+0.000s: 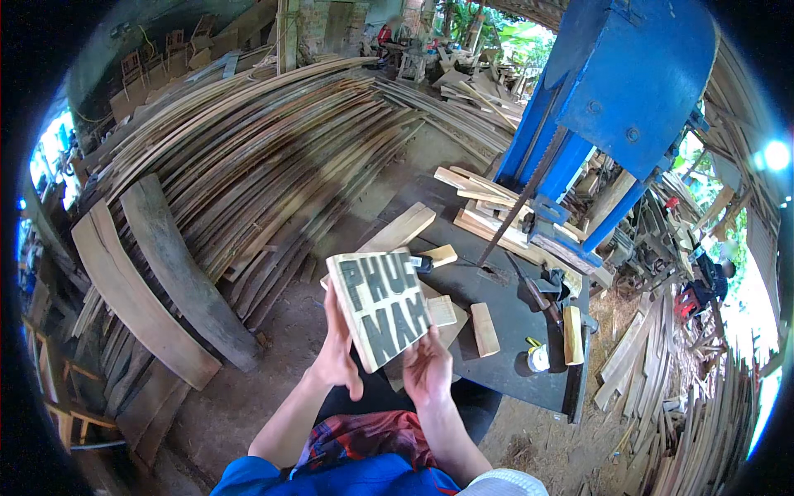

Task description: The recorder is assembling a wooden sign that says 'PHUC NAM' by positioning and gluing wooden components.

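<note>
Plainly we held the wooden block up above the near edge of the dark counter, left hand closed on its left edge, right hand gripping its near corner. We judged it stiff, fairly light, rough enough not to slip, and best taken by opposite edges, clear of the dark painted letters

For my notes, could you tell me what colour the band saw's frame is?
The band saw's frame is bright blue, seen in the head view.

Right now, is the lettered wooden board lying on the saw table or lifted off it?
Lifted: both hands, left hand and right hand, hold the board tilted above the saw table.
</note>
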A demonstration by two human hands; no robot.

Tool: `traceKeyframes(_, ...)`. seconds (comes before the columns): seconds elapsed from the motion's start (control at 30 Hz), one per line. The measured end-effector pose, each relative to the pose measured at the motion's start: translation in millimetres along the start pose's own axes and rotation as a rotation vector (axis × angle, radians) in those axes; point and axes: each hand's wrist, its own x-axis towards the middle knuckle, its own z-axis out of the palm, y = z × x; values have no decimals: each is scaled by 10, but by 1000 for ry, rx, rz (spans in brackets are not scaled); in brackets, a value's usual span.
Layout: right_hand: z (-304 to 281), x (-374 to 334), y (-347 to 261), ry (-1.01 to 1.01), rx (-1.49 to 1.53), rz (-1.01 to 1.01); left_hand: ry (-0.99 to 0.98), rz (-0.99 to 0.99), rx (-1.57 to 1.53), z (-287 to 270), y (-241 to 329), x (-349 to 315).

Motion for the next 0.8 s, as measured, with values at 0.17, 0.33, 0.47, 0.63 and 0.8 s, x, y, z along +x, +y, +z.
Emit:
traceKeyframes(0.17,160,-114,368,35,54,164,-247,359,781,-284,332,26)
traceKeyframes(0.33,340,-172,534,-117,52,294,-370,51,760,-818,287,-654)
traceKeyframes(0.47,461,-198,503,-60,-478,330,-488,-303,704,-1289,283,-505)
traceKeyframes(0.63,696,-33,143,-246,-942,67,58,429,1341,-795,1219,283)
traceKeyframes(0.8,955,-156,509,-538,-865,120,136,598,1362,-421,1590,638)
